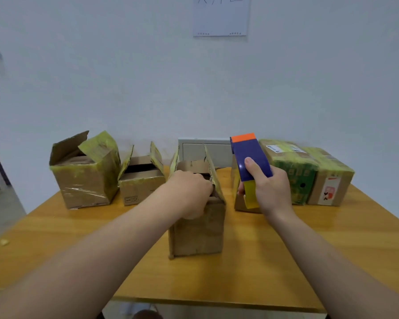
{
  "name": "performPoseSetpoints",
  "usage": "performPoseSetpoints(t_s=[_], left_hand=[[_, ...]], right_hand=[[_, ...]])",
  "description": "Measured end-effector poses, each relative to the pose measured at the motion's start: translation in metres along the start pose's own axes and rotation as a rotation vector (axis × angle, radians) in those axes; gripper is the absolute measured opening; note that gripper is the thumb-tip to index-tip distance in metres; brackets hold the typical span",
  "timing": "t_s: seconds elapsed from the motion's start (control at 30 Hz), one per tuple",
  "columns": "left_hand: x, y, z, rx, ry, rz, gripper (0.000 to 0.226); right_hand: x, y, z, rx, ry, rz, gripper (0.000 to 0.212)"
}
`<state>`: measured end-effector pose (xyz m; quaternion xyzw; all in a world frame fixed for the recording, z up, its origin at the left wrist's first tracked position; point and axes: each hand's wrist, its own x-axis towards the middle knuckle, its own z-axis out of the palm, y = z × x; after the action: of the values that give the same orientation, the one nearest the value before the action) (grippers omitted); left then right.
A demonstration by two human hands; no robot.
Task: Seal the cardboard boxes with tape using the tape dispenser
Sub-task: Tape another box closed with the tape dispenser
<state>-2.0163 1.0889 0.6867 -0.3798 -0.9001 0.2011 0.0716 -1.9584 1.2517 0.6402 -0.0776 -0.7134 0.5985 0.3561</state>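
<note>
Yellow wood bench (pixel 309 249) against pale wall (pixel 124 88) (paper sheet (pixel 221 17) up top). Mid-bench, left hand (pixel 189 192) fingers curl over the open cardboard box (pixel 200 231) rim. Beside it, right hand (pixel 267 189) fingers clamp the tape dispenser (pixel 249 155).

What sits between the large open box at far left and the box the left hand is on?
Head view: a smaller open box, flaps up, stands between the large open box and the front box that the left hand grips.
</note>
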Motion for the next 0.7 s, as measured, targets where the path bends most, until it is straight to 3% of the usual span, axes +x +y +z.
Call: performPoseSetpoints(t_s=[0.1,0.23,0.3,0.4,0.5,0.6,0.7], left_hand=[[-0.020,-0.020,-0.021,-0.240,0.109,-0.009,0.033],[-0.024,-0.064,-0.025,-0.621,0.452,-0.210,0.021],[-0.017,-0.075,-0.010,-0.767,0.359,-0.305,0.038],[-0.003,-0.071,0.019,-1.016,0.129,-0.256,0.056],[0.011,-0.058,0.041,-1.109,0.179,-0.231,0.059],[0.024,-0.044,0.051,-1.050,0.170,-0.280,0.076],[0.029,-0.033,0.058,-0.835,0.093,-0.292,0.073]], right_hand=[[-0.004,-0.006,0.004,-0.012,-0.019,0.006,0.029],[-0.002,-0.008,0.008,-0.026,-0.015,0.003,0.031],[-0.001,-0.007,0.009,-0.038,-0.017,0.002,0.032],[0.002,-0.006,0.013,-0.058,-0.011,0.016,0.033],[0.004,-0.006,0.019,-0.086,-0.019,0.028,0.033],[0.005,-0.005,0.024,-0.089,-0.088,0.061,0.030],[0.003,-0.004,0.029,-0.050,-0.173,0.156,0.039]])
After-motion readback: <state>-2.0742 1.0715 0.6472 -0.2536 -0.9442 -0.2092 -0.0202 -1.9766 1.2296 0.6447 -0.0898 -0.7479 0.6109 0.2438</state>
